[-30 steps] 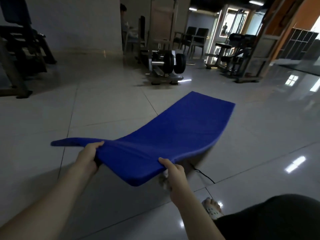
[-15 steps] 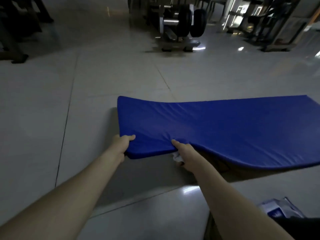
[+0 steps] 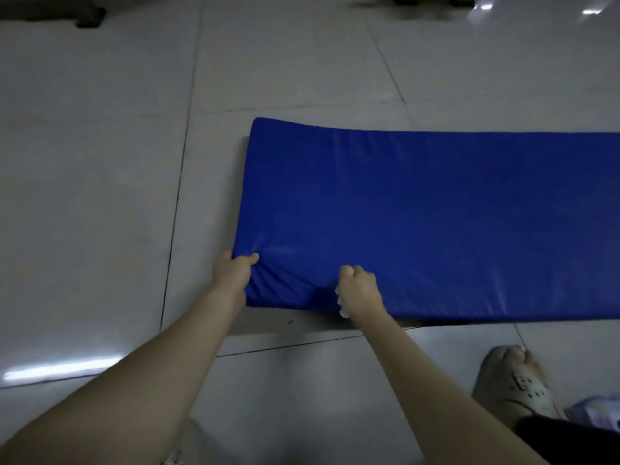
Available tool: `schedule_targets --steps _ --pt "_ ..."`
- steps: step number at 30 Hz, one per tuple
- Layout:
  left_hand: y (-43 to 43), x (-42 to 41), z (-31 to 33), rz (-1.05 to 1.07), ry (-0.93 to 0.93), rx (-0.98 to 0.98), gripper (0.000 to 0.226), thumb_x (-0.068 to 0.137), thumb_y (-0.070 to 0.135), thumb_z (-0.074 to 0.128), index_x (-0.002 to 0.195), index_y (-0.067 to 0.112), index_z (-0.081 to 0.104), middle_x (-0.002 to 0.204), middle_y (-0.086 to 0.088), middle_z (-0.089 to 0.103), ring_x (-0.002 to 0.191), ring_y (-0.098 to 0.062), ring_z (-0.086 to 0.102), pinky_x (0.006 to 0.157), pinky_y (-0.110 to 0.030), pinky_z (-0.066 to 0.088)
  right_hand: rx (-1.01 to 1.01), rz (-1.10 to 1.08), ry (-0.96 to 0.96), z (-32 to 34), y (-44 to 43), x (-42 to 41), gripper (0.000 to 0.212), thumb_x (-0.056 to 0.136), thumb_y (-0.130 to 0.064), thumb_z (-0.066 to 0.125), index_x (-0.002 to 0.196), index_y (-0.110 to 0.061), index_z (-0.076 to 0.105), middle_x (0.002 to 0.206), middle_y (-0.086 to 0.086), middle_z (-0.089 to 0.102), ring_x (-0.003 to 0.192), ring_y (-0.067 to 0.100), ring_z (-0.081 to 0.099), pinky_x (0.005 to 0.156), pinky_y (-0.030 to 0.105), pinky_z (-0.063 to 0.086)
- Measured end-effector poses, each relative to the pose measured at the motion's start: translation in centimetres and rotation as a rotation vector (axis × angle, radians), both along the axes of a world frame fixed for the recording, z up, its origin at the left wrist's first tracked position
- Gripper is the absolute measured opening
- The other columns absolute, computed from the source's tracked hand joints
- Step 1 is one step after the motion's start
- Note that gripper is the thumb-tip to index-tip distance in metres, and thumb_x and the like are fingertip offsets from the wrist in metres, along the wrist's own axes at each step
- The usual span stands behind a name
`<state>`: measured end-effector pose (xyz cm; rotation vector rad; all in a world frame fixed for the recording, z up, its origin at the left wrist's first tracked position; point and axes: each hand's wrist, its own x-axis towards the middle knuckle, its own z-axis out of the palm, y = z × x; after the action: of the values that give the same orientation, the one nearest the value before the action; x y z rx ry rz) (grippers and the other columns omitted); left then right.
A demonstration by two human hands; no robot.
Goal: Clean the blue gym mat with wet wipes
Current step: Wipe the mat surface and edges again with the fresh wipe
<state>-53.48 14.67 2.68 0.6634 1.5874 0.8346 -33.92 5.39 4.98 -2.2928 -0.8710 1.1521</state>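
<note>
Blue mat (image 3: 436,223) seemed soft, light | left hand (image 3: 235,271) gripped its corner, a sound hold | right hand (image 3: 359,290) clutched wipe (image 3: 343,305)

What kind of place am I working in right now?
Probably a gym or exercise room, though little shows. A padded blue gym mat lies on glossy floor tiles, the left hand grips its corner, the right hand holds a wet wipe, and dark equipment feet stand at the top edge.

light: dim | glare: streak on floor (image 3: 100,196) lower left, spots top right | edges: soft, bowed
</note>
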Motion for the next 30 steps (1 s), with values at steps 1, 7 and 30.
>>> schedule_targets --steps 1,7,30 --pt "-0.3 -0.2 -0.5 0.028 -0.009 -0.011 0.019 0.092 0.007 0.068 0.107 0.017 0.067 0.104 -0.003 0.069 0.093 -0.023 0.067 0.069 -0.033 0.055 0.077 0.063 -0.066 -0.6 -0.3 -2.0 0.026 0.105 -0.011 0.033 0.117 0.002 0.053 0.122 0.020 0.051 0.100 0.028 0.050 0.080 0.033 0.034" --pt "-1.1 -3.1 -1.1 0.167 0.042 -0.001 0.018 0.090 0.001 0.066 0.106 0.011 0.068 0.103 -0.008 0.070 0.084 -0.020 0.066 0.065 -0.029 0.053 0.422 0.295 -0.166 -2.7 -3.3 -11.8 0.022 0.095 0.004 0.049 0.114 -0.004 0.055 0.108 0.005 0.044 0.087 0.023 0.050 0.079 0.034 0.047" --pt "-2.7 -12.1 -7.9 -0.301 0.462 -0.110 0.046 0.095 0.041 0.067 0.132 0.016 0.055 0.128 -0.002 0.064 0.098 -0.017 0.063 0.080 -0.030 0.051 0.263 0.341 -0.401 -11.2 -5.1 -7.9 0.013 0.095 -0.007 0.060 0.100 -0.005 0.071 0.100 0.013 0.058 0.081 0.036 0.060 0.070 0.044 0.052"
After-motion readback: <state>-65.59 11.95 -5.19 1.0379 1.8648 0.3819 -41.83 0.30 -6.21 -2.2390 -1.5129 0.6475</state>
